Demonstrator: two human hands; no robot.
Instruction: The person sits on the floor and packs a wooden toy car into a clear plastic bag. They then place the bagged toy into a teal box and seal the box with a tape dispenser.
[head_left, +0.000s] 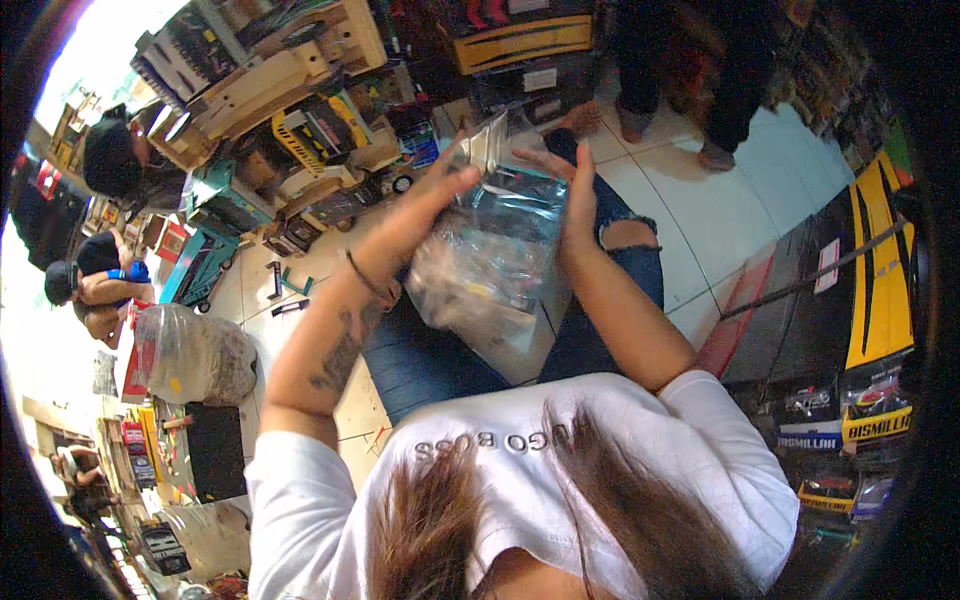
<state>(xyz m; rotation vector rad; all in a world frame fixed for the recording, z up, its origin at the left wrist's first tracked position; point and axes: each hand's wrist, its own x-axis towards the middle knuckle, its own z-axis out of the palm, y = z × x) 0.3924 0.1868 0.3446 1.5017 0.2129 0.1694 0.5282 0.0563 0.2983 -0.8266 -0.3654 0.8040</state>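
Observation:
Between my two hands, over my lap, is a clear plastic bag, crinkled and shiny with glare. Something teal or light blue shows in its upper part, but its kind cannot be made out. My left hand grips the bag's upper left side, its fingers partly smeared by motion. On the right side, my right hand presses against the bag with its thumb up and fingers reaching across the top edge. The lower part of the bag is blurred.
Wooden toy trucks crowd the upper left, near a teal toy truck. Small dark and teal pieces lie on the tiled floor. A stuffed clear sack stands left. Dark and yellow panels line the right. Someone's bare feet stand ahead.

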